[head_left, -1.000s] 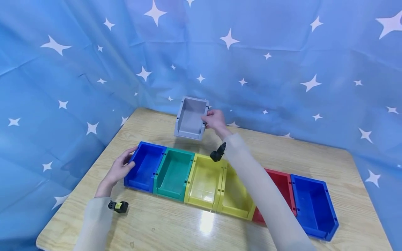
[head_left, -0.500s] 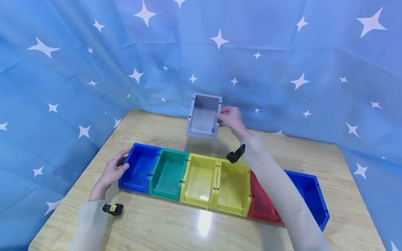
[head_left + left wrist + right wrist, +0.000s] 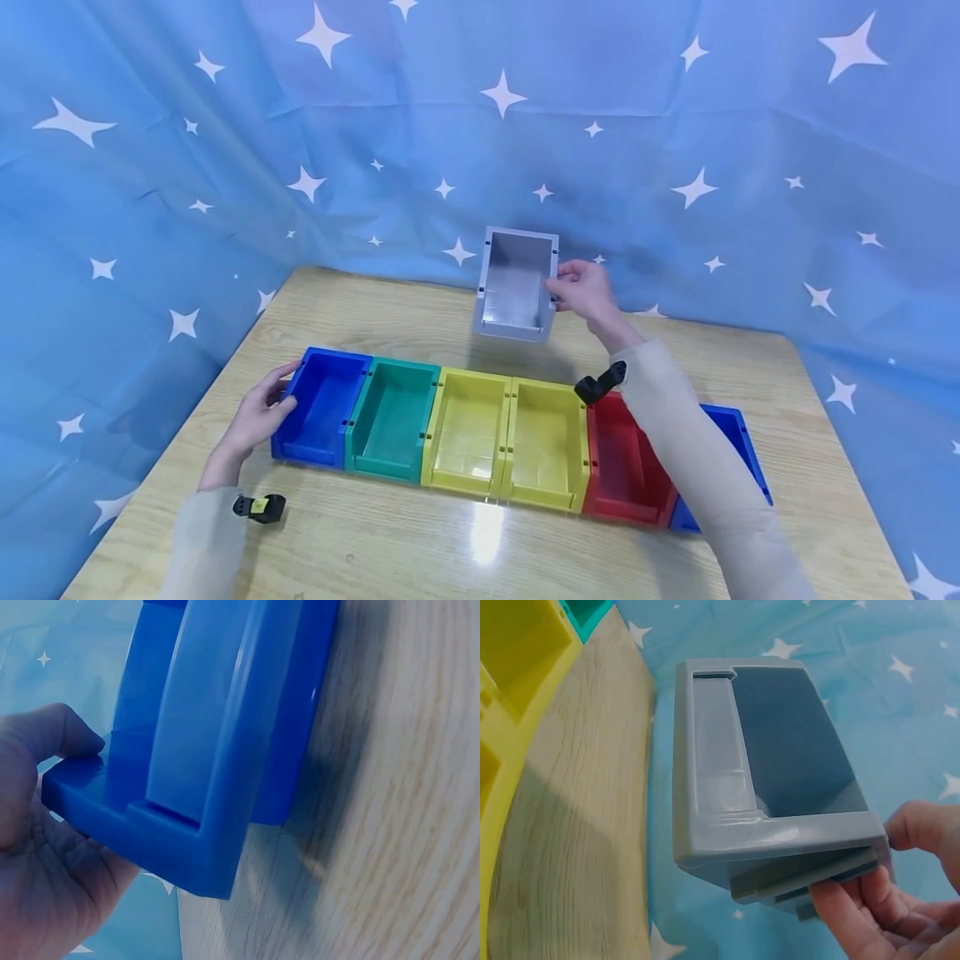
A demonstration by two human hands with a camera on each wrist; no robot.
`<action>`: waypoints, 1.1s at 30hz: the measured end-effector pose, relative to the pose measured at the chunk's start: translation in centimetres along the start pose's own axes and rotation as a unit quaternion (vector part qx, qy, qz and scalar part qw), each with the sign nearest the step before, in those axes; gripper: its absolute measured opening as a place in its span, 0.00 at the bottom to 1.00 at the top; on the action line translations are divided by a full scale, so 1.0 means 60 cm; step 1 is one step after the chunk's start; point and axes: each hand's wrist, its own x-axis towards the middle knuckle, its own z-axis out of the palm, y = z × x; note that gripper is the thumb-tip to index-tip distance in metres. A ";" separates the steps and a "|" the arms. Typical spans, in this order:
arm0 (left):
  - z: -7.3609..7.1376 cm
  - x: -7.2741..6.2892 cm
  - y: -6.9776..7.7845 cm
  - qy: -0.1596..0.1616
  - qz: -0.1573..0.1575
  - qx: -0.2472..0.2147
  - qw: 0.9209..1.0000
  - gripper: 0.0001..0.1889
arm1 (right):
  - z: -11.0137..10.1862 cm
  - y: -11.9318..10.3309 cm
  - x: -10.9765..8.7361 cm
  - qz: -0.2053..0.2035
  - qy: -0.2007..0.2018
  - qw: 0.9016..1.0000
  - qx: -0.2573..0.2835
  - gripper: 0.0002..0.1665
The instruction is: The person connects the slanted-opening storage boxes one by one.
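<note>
Above the far side of the table, my right hand (image 3: 588, 293) pinches the right wall of a grey plastic storage bin (image 3: 516, 287). In the right wrist view the grey bin (image 3: 780, 829) hangs off the table, thumb on its rim and fingers beneath. My left hand (image 3: 255, 417) grips the left wall of a blue bin (image 3: 322, 404), the leftmost in a row. The left wrist view has that blue bin (image 3: 202, 735) with the thumb inside its rim. To its right stand a green bin (image 3: 393, 417), two yellow bins (image 3: 468, 425) and a red bin (image 3: 626, 458).
At the row's right end a second blue bin (image 3: 731, 442) is partly hidden by my right sleeve (image 3: 697, 450). All the bins in the row stand side by side on the wooden table (image 3: 390, 542). A blue star-patterned cloth (image 3: 420, 125) hangs behind.
My right hand has carried the grey bin to the right along the back of the table, from behind the green bin to behind the yellow ones. The left hand keeps its grip on the blue bin.
</note>
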 end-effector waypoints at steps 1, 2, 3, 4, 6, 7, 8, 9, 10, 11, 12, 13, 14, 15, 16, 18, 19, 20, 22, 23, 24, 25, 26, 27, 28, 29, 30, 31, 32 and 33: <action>0.000 0.000 0.000 0.001 0.000 0.000 1.000 0.28 | -0.006 0.001 -0.003 -0.002 0.001 1.000 -0.005 0.20; 0.000 -0.001 0.001 0.002 0.000 0.002 1.000 0.28 | -0.013 0.002 -0.006 -0.005 0.001 1.000 -0.011 0.21; 0.001 -0.001 0.001 0.003 0.001 0.003 1.000 0.28 | -0.020 0.002 -0.009 -0.007 0.002 1.000 -0.015 0.21; 0.001 -0.001 0.002 0.003 0.001 0.003 1.000 0.28 | -0.027 0.001 -0.013 -0.008 0.004 1.000 -0.021 0.21; 0.001 -0.002 0.002 0.005 0.002 0.005 1.000 0.27 | -0.042 0.002 -0.021 -0.007 0.011 1.000 -0.026 0.21; 0.002 -0.002 0.002 0.007 0.003 0.005 1.000 0.27 | -0.049 0.002 -0.025 -0.006 0.014 0.999 -0.029 0.21; 0.002 -0.003 0.002 0.008 0.003 0.006 1.000 0.27 | -0.057 0.002 -0.030 -0.006 0.016 0.999 -0.030 0.21; 0.002 -0.003 0.003 0.009 0.002 0.006 1.000 0.27 | -0.065 0.003 -0.035 -0.005 0.018 0.999 -0.033 0.22; 0.002 -0.003 0.003 0.010 0.003 0.005 1.000 0.27 | -0.072 0.004 -0.040 -0.004 0.020 0.999 -0.037 0.22; 0.002 -0.004 0.004 0.012 0.003 0.004 1.000 0.27 | -0.081 0.006 -0.045 -0.003 0.020 0.999 -0.038 0.23; 0.003 -0.004 0.004 0.014 0.004 0.005 1.000 0.27 | -0.088 0.007 -0.051 -0.004 0.019 0.999 -0.041 0.23; 0.003 -0.004 0.004 0.015 0.006 0.005 1.000 0.27 | -0.096 0.009 -0.057 -0.003 0.019 0.999 -0.045 0.24; 0.003 -0.004 0.004 0.015 0.008 0.005 1.000 0.27 | -0.104 0.011 -0.063 -0.002 0.019 0.999 -0.047 0.24; 0.003 -0.004 0.004 0.015 0.010 0.005 1.000 0.27 | -0.111 0.012 -0.069 -0.002 0.019 0.999 -0.049 0.24; 0.004 -0.004 0.003 0.015 0.012 0.006 1.000 0.27 | -0.119 0.014 -0.075 -0.002 0.022 0.998 -0.052 0.24; 0.004 -0.005 0.002 0.013 0.014 0.011 1.000 0.27 | -0.135 0.019 -0.086 -0.010 0.026 0.998 -0.059 0.23; 0.004 -0.005 0.001 0.012 0.014 0.011 1.000 0.27 | -0.143 0.022 -0.091 -0.014 0.029 0.997 -0.063 0.23; 0.004 -0.005 0.001 0.011 0.014 0.011 1.000 0.28 | -0.152 0.025 -0.096 -0.018 0.031 0.997 -0.068 0.22; 0.003 -0.005 0.001 0.009 0.013 0.011 1.000 0.28 | -0.170 0.035 -0.106 -0.027 0.038 0.996 -0.079 0.20; 0.003 -0.005 0.001 0.008 0.014 0.011 1.000 0.28 | -0.179 0.040 -0.111 -0.030 0.039 0.995 -0.083 0.20; 0.002 -0.005 0.001 0.007 0.015 0.009 1.000 0.28 | -0.188 0.045 -0.117 -0.031 0.044 0.995 -0.088 0.20; 0.002 -0.004 0.001 0.006 0.017 0.009 1.000 0.28 | -0.197 0.051 -0.123 -0.032 0.047 0.994 -0.093 0.20; 0.003 -0.004 0.000 0.006 0.019 0.010 1.000 0.28 | -0.207 0.058 -0.129 -0.033 0.050 0.993 -0.098 0.20; 0.003 -0.004 0.000 0.007 0.021 0.010 1.000 0.28 | -0.217 0.064 -0.136 -0.033 0.052 0.993 -0.104 0.21; 0.003 -0.004 -0.001 0.008 0.023 0.012 1.000 0.27 | -0.226 0.072 -0.143 -0.033 0.054 0.992 -0.106 0.22; 0.003 -0.003 -0.002 0.009 0.025 0.013 1.000 0.27 | -0.236 0.078 -0.151 -0.030 0.056 0.992 -0.110 0.23; 0.004 -0.003 -0.002 0.010 0.026 0.013 1.000 0.27 | -0.246 0.085 -0.159 -0.028 0.059 0.991 -0.114 0.23; 0.004 -0.002 -0.002 0.011 0.027 0.013 0.999 0.27 | -0.256 0.092 -0.167 -0.026 0.061 0.991 -0.118 0.24; 0.004 -0.002 -0.002 0.011 0.026 0.014 0.999 0.27 | -0.265 0.098 -0.176 -0.024 0.063 0.990 -0.122 0.24; 0.003 -0.001 -0.001 0.011 0.026 0.013 1.000 0.27 | -0.275 0.105 -0.185 -0.022 0.065 0.990 -0.124 0.25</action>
